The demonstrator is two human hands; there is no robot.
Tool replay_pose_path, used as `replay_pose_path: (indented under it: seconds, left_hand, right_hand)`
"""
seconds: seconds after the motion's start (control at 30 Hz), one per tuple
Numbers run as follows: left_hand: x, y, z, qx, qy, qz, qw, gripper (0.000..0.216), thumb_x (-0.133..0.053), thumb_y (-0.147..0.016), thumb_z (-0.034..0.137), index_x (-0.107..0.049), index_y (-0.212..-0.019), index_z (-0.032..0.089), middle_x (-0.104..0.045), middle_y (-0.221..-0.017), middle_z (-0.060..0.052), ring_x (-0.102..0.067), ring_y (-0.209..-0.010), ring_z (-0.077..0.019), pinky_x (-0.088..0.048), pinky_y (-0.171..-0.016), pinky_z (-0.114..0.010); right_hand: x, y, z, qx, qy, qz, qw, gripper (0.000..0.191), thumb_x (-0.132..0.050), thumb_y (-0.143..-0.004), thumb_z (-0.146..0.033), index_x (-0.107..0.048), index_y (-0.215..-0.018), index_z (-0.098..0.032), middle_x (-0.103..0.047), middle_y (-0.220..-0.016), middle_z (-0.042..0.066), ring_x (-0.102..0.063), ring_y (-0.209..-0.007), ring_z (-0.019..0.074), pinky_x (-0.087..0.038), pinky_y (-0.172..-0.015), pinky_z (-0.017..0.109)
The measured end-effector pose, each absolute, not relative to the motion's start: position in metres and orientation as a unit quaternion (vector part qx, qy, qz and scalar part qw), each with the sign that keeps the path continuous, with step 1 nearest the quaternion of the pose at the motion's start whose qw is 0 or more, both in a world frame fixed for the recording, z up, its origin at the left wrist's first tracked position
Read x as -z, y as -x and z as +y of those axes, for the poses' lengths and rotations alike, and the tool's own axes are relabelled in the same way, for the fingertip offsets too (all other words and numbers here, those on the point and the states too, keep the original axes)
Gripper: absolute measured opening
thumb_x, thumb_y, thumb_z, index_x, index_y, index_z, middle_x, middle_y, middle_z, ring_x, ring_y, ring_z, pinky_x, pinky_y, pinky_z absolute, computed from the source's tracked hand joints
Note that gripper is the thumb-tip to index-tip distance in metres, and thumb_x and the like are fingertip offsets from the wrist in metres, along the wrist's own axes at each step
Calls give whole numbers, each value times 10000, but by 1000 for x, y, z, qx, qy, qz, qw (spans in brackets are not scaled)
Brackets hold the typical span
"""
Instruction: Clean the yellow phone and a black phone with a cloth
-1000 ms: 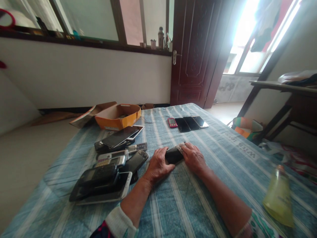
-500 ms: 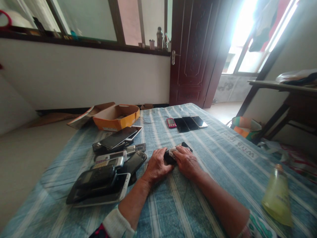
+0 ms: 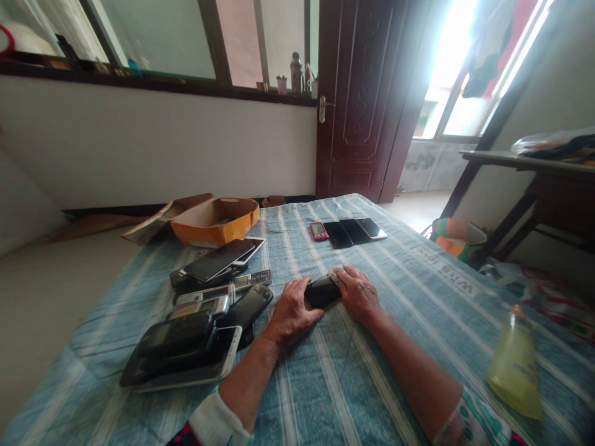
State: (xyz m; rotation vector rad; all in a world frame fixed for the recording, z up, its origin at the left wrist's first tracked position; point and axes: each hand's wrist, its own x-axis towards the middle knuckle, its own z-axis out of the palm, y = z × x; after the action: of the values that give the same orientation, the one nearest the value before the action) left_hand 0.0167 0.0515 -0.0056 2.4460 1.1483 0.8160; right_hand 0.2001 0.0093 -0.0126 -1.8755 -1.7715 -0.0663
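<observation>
A black smartphone point(image 3: 321, 292) lies on the striped cloth, screen up, between my two hands. My left hand point(image 3: 295, 311) grips its left end, thumb along the near edge and fingers on the far edge. My right hand point(image 3: 360, 292) presses a small whitish cloth or tissue point(image 3: 336, 272) against the phone's right end; the fingers partly cover it. Left of my hands is a loose pile of old phones, with a black smartphone point(image 3: 220, 259) on top at the back and a white-edged tablet point(image 3: 227, 356) at the front.
A pink keypad phone point(image 3: 318, 231) and several dark smartphones point(image 3: 356, 231) lie in a row farther back. An opened orange cardboard box point(image 3: 216, 233) sits at the back left. At the right stands a bottle of yellow liquid point(image 3: 517, 365). The blue striped cloth point(image 3: 400, 371) covers the surface.
My right hand has slid with the tissue from the phone's middle to its right end, baring more of the screen. My left hand keeps its hold.
</observation>
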Motion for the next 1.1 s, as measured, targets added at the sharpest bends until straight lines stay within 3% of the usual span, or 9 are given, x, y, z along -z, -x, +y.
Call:
replay_pose_path:
  seconds: [0.43, 0.77, 1.1]
  left_hand:
    - [7, -15, 56, -291, -858, 394, 156, 588, -707, -602, 223, -558, -1168, 168, -635, -1160, -108, -570, -1115, -294, -445, -1013, -478]
    - [4, -16, 53, -283, -857, 401, 155, 614, -729, -590, 225, -557, -1176, 162, -629, -1167, -119, -562, -1131, -299, -438, -1026, -476]
    - [9, -14, 55, -292, -866, 367, 175, 678, -681, -630, 196, -521, -1288, 213, -613, -1175, -76, -543, -1121, -267, -433, -1022, -448]
  right_hand:
    - [16, -178, 3, 24, 617, -737, 277, 270, -442, -934, -198, -639, -1112, -250, -577, -1242, 70, -463, -1205, 222, -335, -1037, 375]
    - [9, -192, 5, 34, 651, -708, 273, 248, -429, -947, -206, -662, -1022, -246, -624, -1132, 56, -502, -1129, 215, -360, -990, 352]
    - [9, -175, 2, 5, 585, -763, 276, 323, -489, -902, -166, -657, -1146, -293, -580, -1242, 67, -496, -1170, 226, -356, -1033, 390]
